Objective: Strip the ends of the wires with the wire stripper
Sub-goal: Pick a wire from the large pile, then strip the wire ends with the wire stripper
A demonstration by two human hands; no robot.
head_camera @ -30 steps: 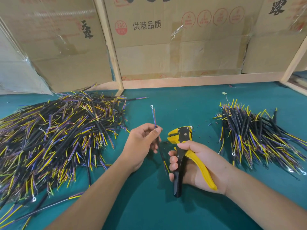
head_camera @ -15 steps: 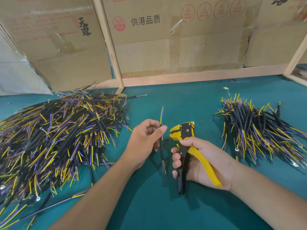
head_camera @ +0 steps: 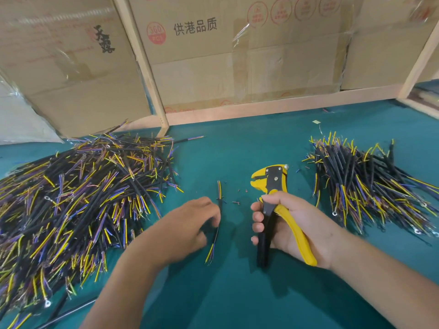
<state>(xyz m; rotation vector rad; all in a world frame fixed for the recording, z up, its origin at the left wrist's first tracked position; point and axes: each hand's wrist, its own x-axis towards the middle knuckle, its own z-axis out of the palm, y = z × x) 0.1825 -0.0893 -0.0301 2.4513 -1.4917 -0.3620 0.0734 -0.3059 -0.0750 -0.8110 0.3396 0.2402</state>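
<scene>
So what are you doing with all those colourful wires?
A person is stripping wire ends. The right hand grips a yellow and black wire stripper, while the left hand holds one black cable beside it, not yet in the tool. A big wire pile lies left, a smaller pile right.

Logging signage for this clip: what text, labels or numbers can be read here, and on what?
"供港品质": black print on the middle cardboard box.
"360 PCS": red round stamp, same box.
"天露": black brush characters, left cardboard box.
Other red stamps: too blurred to read.
Wire stripper: no legible marking.
</scene>
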